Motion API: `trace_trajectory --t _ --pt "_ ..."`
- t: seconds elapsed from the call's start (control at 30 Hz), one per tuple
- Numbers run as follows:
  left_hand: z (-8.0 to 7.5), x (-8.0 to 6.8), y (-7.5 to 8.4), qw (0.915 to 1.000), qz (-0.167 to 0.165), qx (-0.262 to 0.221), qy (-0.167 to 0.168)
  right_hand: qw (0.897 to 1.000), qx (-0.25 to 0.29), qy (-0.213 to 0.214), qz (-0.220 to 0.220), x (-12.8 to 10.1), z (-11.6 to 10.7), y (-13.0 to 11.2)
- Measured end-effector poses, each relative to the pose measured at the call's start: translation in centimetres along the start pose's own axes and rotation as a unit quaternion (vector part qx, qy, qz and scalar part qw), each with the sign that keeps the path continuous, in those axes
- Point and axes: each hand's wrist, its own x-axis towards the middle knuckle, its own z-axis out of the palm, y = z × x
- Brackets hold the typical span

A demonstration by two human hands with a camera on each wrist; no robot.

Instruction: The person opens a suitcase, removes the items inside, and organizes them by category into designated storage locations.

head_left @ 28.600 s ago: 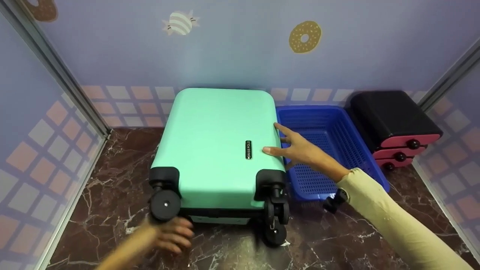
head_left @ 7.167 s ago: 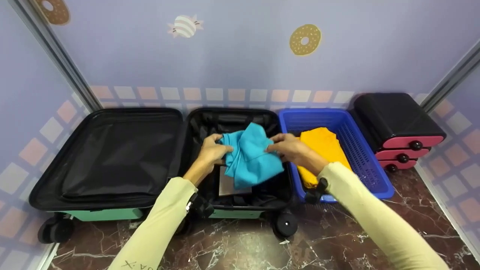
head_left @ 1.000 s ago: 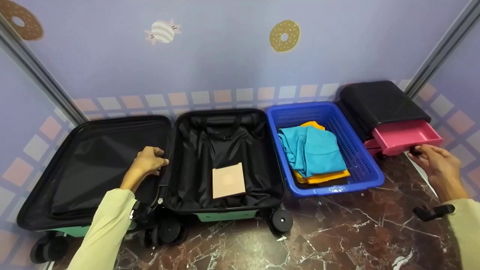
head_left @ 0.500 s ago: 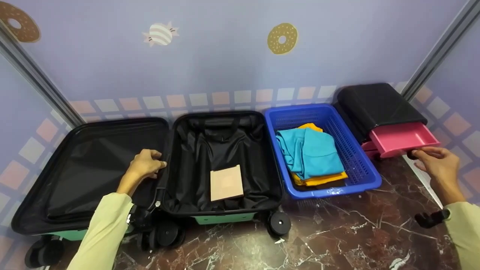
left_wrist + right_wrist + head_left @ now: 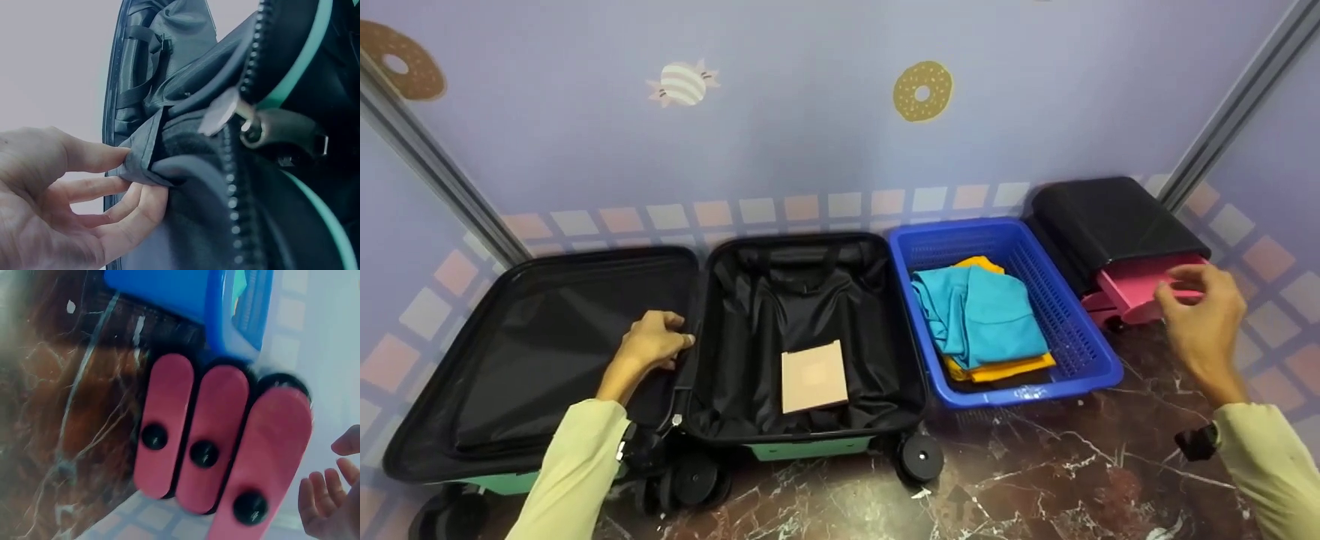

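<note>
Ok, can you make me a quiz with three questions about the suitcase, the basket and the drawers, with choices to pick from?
1. Where does the flat tan cardboard square lie?
A. in the blue plastic basket
B. in the right half of the open mint-green suitcase
C. on the marble floor

2. What colour is the folded cloth on top in the blue plastic basket?
A. teal
B. red
C. white

3. How is the top pink drawer of the black drawer unit?
A. taken out and on the floor
B. pulled part way out
C. missing its knob

Answers:
1 B, it rests on the black lining of the suitcase.
2 A, teal lies over the yellow cloth.
3 B, it juts out from the unit, with the right hand at its front.
</note>
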Motion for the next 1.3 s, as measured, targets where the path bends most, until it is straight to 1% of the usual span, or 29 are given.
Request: trace_trajectory --t 0.07,0.13,0.23,0.33,0.43,0.6,0.67,0.73,0.8,0.83,0.93,1.03,1.13,1.3 --pt "0.1 0.0 -0.1 1.0000 0.002 -0.001 -0.002 0.999 -0.012 0.003 -0.033 -0.4 0.6 -0.8" --pt "0.1 0.1 -0.1 1.0000 0.002 -0.001 -0.002 0.999 -0.005 -0.003 -0.049 -0.5 1.3 -1.6" --pt "0.1 0.0 -0.3 1.0000 0.002 -0.004 0.001 0.998 0.020 -0.030 -0.052 -0.8 2.7 -3.0" --pt "0.1 -0.2 -0.6 1.0000 -0.004 -0.007 0.003 0.996 0.054 -0.064 -0.038 -1.5 4.4 -4.4" --pt "0.3 -0.5 -1.0 1.0000 -0.006 -0.007 0.002 0.993 0.073 -0.074 -0.053 -2.1 6.3 -5.8" --pt "0.4 -0.5 -0.9 0.9999 -0.004 -0.012 0.005 0.983 0.122 -0.095 -0.103 -1.8 9.0 -8.8" --pt "0.4 -0.4 -0.7 0.9998 -0.005 -0.016 0.005 0.978 0.126 -0.116 -0.122 -1.5 9.9 -10.1" --pt "0.2 -0.4 -0.6 0.9998 -0.008 -0.018 0.005 0.971 0.117 -0.148 -0.146 -1.4 11.0 -11.4" --pt "0.1 -0.3 -0.4 0.9998 -0.008 -0.020 0.004 0.961 0.101 -0.190 -0.172 -1.4 12.1 -12.7" --pt "0.0 -0.3 -0.4 0.9997 -0.009 -0.020 0.004 0.954 0.096 -0.217 -0.183 -1.6 12.7 -13.4" --pt "0.0 -0.5 -0.3 0.9996 -0.013 -0.026 0.005 0.927 0.080 -0.300 -0.210 -2.3 14.4 -15.4" --pt "-0.1 -0.6 -0.3 0.9996 -0.016 -0.025 0.005 0.898 0.063 -0.367 -0.236 -3.4 16.0 -17.3" --pt "-0.2 -0.6 -0.3 0.9997 -0.015 -0.020 0.003 0.870 0.033 -0.409 -0.274 -4.6 17.5 -19.0" --pt "-0.3 -0.5 -0.4 0.9997 -0.013 -0.019 0.000 0.833 -0.005 -0.457 -0.311 -6.7 20.0 -21.5"
